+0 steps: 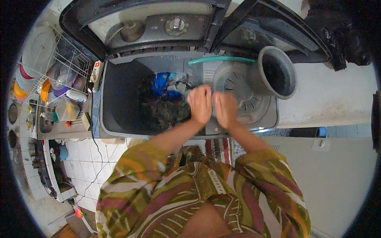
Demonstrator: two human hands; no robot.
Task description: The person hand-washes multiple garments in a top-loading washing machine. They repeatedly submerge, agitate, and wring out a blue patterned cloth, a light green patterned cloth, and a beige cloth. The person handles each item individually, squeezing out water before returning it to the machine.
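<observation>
My left hand [200,104] and my right hand [225,109] are side by side over the middle of a twin-tub washing machine [212,125]. Both have curled fingers and are somewhat blurred; whether anything is held between them is hidden. Under and left of my left hand, the wash tub [122,98] contains dark clothes [171,111] and a bright blue cloth [160,84] beside paler fabric. Below my right hand is the round spin-side cover [259,108]. A grey plastic bucket [293,76] lies tilted there, its mouth facing me. A green hose [221,59] runs behind my hands.
Two raised lids [220,26] stand behind the tubs, near a control knob [177,24]. At left are a wire dish rack [73,59], a sink counter [79,128] and a power strip [95,76] with a black cord [92,119]. Black plastic bags [336,32] hang at upper right.
</observation>
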